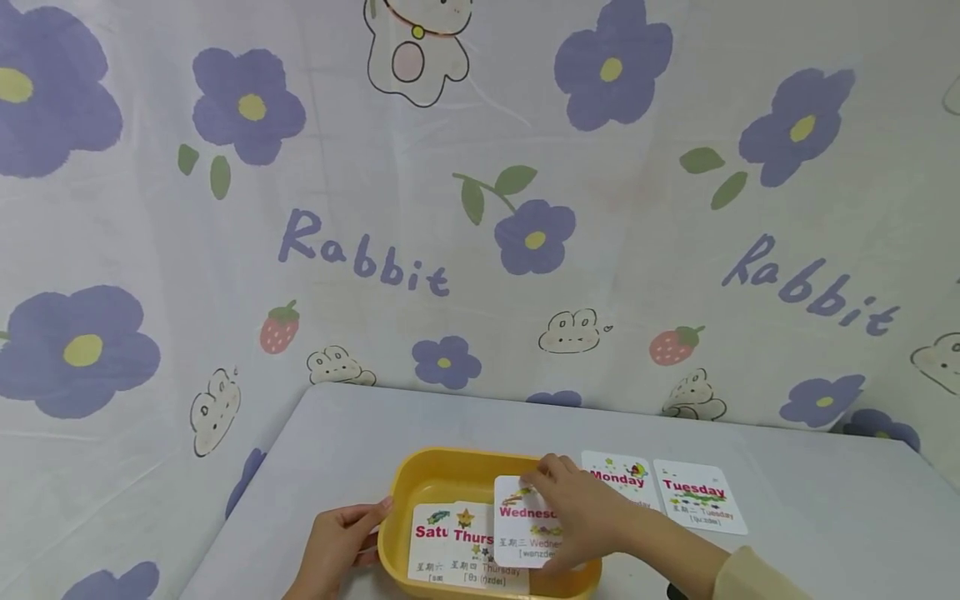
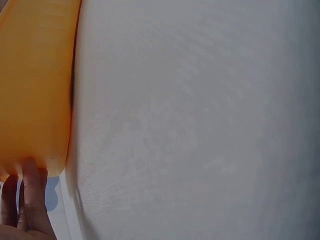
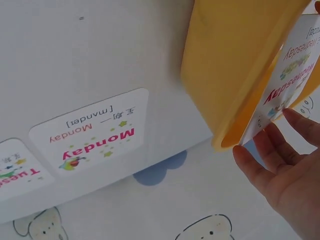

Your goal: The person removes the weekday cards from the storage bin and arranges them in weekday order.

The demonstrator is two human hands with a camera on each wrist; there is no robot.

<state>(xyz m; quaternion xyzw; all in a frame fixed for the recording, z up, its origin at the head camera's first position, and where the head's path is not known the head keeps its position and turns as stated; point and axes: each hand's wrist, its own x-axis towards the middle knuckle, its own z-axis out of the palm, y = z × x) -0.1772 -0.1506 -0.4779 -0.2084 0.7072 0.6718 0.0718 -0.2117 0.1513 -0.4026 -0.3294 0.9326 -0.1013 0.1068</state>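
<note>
A yellow plastic box [image 1: 435,460] stands at the table's front, with my left hand [image 1: 339,533] holding its left end. In the left wrist view the fingers [image 2: 32,200] lie against the outer wall of the box. My right hand [image 1: 581,512] grips a white card [image 1: 517,537] printed Wednesday by its edges, over the box's right part. In the right wrist view this card is tilted at the rim. Inside the box, a Thursday card [image 1: 480,550] overlaps a Saturday card [image 1: 429,546]. The right hand partly hides the Wednesday card.
On the white table [image 1: 450,414], a Monday card [image 1: 618,475] and a Tuesday card [image 1: 701,497] lie side by side, right of the box. The right forearm partly covers Monday in the head view. Behind the table hangs a flowered cloth [image 1: 630,208].
</note>
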